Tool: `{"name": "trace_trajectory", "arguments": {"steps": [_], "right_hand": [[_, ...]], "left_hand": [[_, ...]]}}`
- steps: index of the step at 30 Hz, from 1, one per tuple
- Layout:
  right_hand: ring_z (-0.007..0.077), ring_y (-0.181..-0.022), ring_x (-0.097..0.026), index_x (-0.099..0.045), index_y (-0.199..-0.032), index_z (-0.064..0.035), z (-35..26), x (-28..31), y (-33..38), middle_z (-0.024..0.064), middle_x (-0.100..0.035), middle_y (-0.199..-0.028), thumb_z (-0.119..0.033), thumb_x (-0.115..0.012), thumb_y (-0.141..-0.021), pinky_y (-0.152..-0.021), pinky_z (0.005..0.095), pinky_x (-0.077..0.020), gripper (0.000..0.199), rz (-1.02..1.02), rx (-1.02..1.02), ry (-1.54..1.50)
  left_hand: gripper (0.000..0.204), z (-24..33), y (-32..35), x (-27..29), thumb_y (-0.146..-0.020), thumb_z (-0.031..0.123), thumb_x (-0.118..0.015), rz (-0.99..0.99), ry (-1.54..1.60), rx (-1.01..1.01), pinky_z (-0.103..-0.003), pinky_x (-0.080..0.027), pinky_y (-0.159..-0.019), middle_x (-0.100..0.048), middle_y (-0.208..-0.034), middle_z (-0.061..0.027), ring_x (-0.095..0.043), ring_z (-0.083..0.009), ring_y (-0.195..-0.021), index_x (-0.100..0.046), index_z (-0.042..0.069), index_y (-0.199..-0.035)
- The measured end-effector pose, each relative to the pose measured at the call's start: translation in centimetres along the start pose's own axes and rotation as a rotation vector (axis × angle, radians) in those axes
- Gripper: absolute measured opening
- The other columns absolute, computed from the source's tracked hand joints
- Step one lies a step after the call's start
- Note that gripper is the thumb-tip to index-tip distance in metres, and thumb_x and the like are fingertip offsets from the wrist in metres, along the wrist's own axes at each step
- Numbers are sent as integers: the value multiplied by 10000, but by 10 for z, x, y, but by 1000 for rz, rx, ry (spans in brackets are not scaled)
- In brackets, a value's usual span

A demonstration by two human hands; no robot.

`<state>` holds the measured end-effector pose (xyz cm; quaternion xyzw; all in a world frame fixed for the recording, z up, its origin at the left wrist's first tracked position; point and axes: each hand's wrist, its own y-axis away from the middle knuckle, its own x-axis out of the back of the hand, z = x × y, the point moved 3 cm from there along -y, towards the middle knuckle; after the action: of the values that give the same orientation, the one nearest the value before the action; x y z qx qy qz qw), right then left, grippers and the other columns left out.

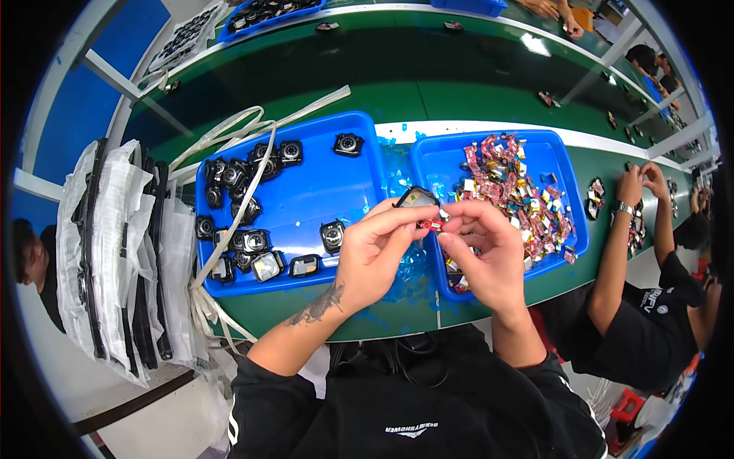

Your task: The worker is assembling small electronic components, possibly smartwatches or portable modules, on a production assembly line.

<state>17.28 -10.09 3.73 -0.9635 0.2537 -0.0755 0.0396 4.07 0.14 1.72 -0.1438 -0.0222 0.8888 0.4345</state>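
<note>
My black top [413,390] is filling the lower middle of the frame. In the centre, my left hand [371,252] is clamping a dark casing [418,199] with a glassy face, its fingers closing around the lower edge. My right hand [489,249] is meeting it from the right, thumb and fingertips bunching together beside a small red part [432,225]; I cannot tell which hand is gripping that part, or whether it is joined to the casing.

Just beyond, left of centre, a blue tray [313,199] is holding round-faced black casings [233,176], mostly crowding its left side. Right of centre, a second blue tray [440,157] is holding a heap of small pink and white parts [512,191]. A pale strap [310,107] is looping over the left tray, and white-wrapped stacks [115,252] are standing at the far left.

At the right, a co-worker in a black shirt [646,329] is raising both hands above the green table. Farther off, a dark green belt [382,84] is carrying a few scattered pieces [548,99] across the upper frame.
</note>
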Motion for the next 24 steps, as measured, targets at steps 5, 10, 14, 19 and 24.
{"name": "trace_trajectory", "arguments": {"steps": [5,10,14,19,24], "right_hand": [[106,-835,-665,-632,-978,37,0,1,-4,70,-664,-947,30,-669,-864,-715,226,-554,120,27,-24,-9],[72,-789,-635,-628,-956,24,7,8,-4,38,-655,-874,1,-644,-897,-670,212,-521,65,-114,-133,-66],[56,-757,-602,-608,-954,14,10,13,-9,23,-639,-851,-24,-629,-919,-657,197,-488,56,-152,-143,-39],[50,-762,-571,-565,-935,1,5,12,-11,9,-602,-836,-29,-605,-933,-691,193,-469,50,-248,-197,-161],[63,-807,-586,-561,-964,-1,6,12,-3,39,-596,-900,-8,-614,-914,-708,206,-483,73,-156,2,-72]], "left_hand": [[314,2,1,-3,-920,-57,-554,26,28,38,-294,-541,-920,-566,-1161,-129,-589,-181,-1111,-617,-18,-1226],[328,4,2,-3,-883,-72,-593,13,-137,-40,-295,-566,-855,-576,-1195,-149,-626,-194,-1057,-636,-10,-1202],[281,19,0,-3,-835,-57,-655,-69,-743,-311,-302,-575,-763,-630,-1122,-150,-689,-239,-912,-685,7,-1107],[243,19,-1,-3,-791,-48,-709,-15,-805,-425,-268,-549,-706,-677,-1002,-138,-691,-217,-844,-724,38,-1018],[135,-1,2,2,-865,29,-694,0,-80,205,-260,-560,-712,-689,-941,-116,-678,-150,-811,-706,-40,-980]]}}
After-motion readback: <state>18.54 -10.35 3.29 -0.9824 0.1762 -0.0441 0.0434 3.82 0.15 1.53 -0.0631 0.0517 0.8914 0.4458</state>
